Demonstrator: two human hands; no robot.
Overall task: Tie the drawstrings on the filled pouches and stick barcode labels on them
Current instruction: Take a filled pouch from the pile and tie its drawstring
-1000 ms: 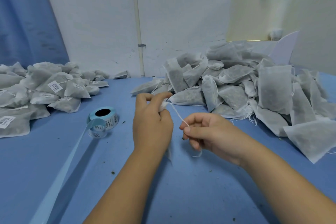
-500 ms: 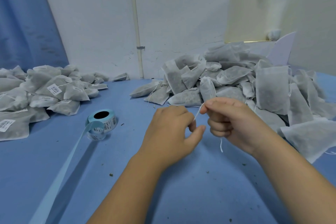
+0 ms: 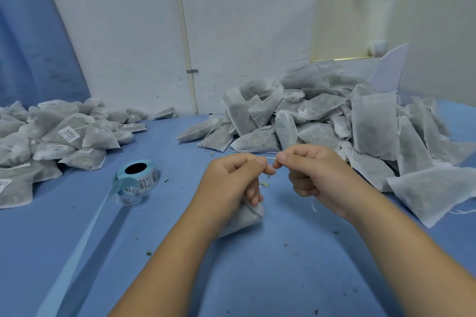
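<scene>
With the small white gauze pouch (image 3: pixel 247 216) tucked under the left hand (image 3: pixel 229 180) low over the blue bench (image 3: pixel 257 278), each hand's grip pinches the thin white drawstring (image 3: pixel 270 158), so the right hand (image 3: pixel 316 170) should pull evenly outward to seat the knot.

The left hand (image 3: pixel 231 183) covers most of the pouch (image 3: pixel 248 217) it grips, so I see only its lower corner. Between it and the right hand (image 3: pixel 316 172), the drawstring (image 3: pixel 270 158) shows as a short thread. I can't read the label roll (image 3: pixel 144 180) print. The labelled pile (image 3: pixel 51 136) runs off the left edge.
</scene>
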